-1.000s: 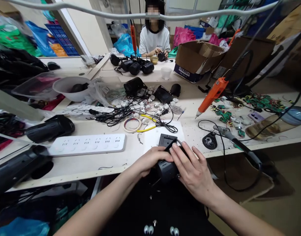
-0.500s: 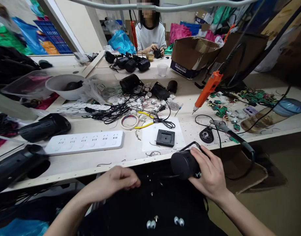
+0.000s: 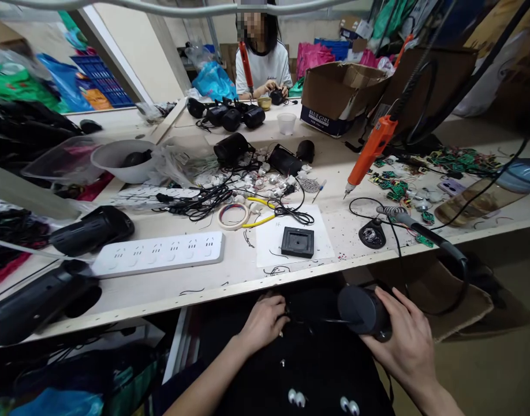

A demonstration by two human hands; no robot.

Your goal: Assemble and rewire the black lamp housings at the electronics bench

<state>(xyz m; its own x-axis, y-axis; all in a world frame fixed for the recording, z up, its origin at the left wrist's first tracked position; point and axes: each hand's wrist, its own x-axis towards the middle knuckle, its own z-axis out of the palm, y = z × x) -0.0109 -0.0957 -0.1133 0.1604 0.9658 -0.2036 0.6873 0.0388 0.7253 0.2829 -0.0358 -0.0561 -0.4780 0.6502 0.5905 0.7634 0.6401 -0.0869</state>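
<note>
My right hand [image 3: 406, 341] grips a black cylindrical device [image 3: 362, 311] from its right side, over my lap just below the table's front edge. The device's flat round end faces left. A thin dark cord [image 3: 321, 319] runs leftward from it towards my left hand [image 3: 265, 320]. My left fingers are curled closed around the cord's end, whose tip blends into the dark clothing. On a white paper sheet [image 3: 323, 234] beyond my hands lies a black rectangular block [image 3: 297, 241] with a recessed top.
A white power strip [image 3: 161, 252] lies at left near black housings [image 3: 92, 230]. An orange electric screwdriver [image 3: 372, 153] hangs over the table, with a soldering iron [image 3: 433, 238] and circuit boards [image 3: 392, 188] to its right. A person [image 3: 265, 63] sits opposite, handling a black device.
My left hand has moved right and forward to the cord. My right hand, with the black device, has shifted right and slightly down, and the device has turned. The view has tilted slightly.
</note>
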